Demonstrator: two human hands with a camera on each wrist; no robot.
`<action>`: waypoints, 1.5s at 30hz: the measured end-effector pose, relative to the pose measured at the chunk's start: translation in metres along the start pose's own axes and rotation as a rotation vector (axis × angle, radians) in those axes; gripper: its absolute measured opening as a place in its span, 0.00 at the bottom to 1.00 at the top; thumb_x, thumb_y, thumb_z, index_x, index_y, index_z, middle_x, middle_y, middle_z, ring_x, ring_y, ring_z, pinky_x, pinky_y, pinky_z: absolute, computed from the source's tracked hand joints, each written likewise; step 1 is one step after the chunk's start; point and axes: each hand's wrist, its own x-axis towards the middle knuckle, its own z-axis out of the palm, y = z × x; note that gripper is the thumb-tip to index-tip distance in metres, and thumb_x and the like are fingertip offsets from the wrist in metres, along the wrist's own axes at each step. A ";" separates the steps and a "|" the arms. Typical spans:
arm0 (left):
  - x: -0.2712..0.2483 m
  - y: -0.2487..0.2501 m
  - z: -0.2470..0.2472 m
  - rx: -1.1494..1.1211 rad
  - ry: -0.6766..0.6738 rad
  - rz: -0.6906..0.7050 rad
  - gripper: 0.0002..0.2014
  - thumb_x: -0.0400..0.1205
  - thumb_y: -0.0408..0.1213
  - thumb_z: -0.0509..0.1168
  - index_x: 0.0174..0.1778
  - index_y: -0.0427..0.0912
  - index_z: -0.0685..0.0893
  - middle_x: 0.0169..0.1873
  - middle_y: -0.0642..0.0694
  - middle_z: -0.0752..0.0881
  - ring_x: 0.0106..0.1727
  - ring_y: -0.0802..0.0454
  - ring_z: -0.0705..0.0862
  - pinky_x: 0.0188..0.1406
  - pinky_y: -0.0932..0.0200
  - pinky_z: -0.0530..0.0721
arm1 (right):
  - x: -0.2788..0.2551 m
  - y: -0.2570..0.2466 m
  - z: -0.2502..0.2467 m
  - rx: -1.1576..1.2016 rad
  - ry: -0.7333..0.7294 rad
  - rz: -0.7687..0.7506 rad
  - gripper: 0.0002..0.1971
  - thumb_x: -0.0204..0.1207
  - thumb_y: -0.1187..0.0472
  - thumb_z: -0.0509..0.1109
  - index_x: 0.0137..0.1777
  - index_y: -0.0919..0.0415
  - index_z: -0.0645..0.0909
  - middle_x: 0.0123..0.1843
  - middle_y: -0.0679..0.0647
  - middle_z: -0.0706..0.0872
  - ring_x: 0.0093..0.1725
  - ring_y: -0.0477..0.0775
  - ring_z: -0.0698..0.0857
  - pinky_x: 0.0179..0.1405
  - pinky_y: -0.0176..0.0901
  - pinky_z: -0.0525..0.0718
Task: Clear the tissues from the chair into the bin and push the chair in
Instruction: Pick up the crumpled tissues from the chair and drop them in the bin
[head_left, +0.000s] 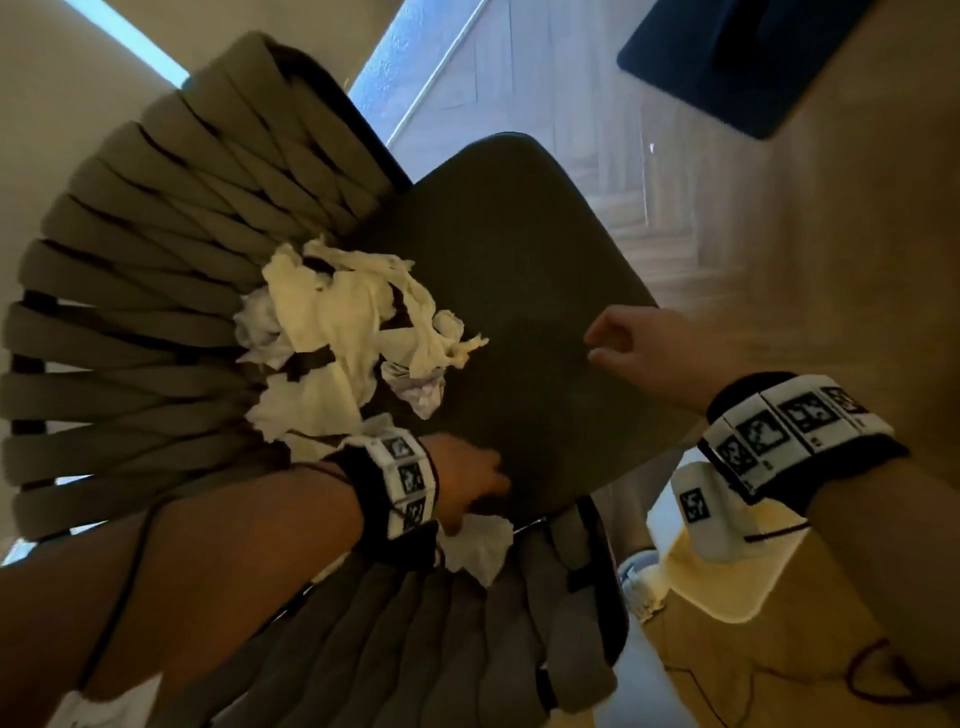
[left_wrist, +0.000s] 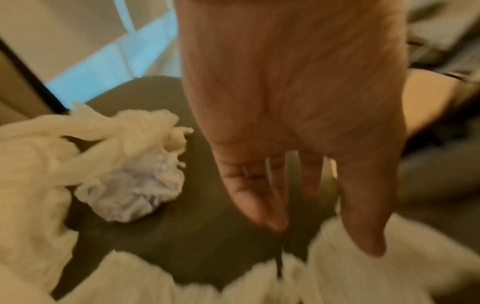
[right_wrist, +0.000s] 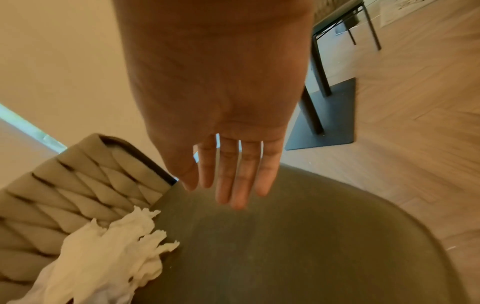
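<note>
A chair (head_left: 519, 291) with a dark, rounded seat and a woven strap back fills the head view, its back curving from 12 o'clock round through 9 to 6. The tissues (head_left: 337, 332) lie in a crumpled white heap on the seat at about 9 o'clock, pressed up against the woven back; one tighter, greyish-white ball (head_left: 421, 395) sits at the heap's inner edge, toward the seat's centre. A separate loose tissue (head_left: 480, 545) lies at the seat's near rim at 6 o'clock.

The left hand (head_left: 467, 483) hangs over the near part of the seat, just beside that loose tissue. In the left wrist view its fingers (left_wrist: 257, 197) point down, straight and a little apart, holding nothing (the picture is blurred, so whether the fingertips touch the tissue below cannot be told).

The right hand (head_left: 639, 348) hovers above the seat at about 3 o'clock, well apart from the heap. In the right wrist view its fingers (right_wrist: 241, 174) are straight and close together over the bare seat, holding nothing.

Wooden floor (head_left: 571, 104) shows beyond the chair at 12 o'clock, with a dark flat base (right_wrist: 330, 115) and a post rising from it at 1 o'clock. Both wrists wear marker-patterned bands (head_left: 789, 426).
</note>
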 end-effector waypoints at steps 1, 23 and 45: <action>0.004 0.002 0.015 0.055 0.022 0.069 0.36 0.76 0.43 0.72 0.79 0.51 0.64 0.74 0.41 0.68 0.63 0.35 0.80 0.54 0.44 0.81 | 0.007 -0.007 0.006 -0.010 -0.023 0.007 0.09 0.78 0.55 0.69 0.57 0.52 0.82 0.48 0.46 0.83 0.50 0.47 0.82 0.48 0.39 0.77; 0.021 -0.014 0.100 -0.371 0.387 0.074 0.11 0.82 0.39 0.61 0.54 0.37 0.83 0.54 0.36 0.85 0.56 0.37 0.83 0.51 0.47 0.78 | 0.120 -0.141 0.151 -0.688 -0.200 -0.205 0.38 0.69 0.48 0.74 0.78 0.48 0.62 0.80 0.57 0.63 0.74 0.64 0.67 0.68 0.61 0.75; -0.032 -0.024 -0.049 -0.782 0.847 0.053 0.03 0.78 0.43 0.67 0.44 0.50 0.81 0.41 0.52 0.83 0.44 0.55 0.83 0.48 0.58 0.84 | -0.058 -0.034 0.032 0.085 0.329 0.080 0.10 0.72 0.56 0.76 0.44 0.60 0.80 0.38 0.55 0.84 0.38 0.56 0.83 0.38 0.49 0.81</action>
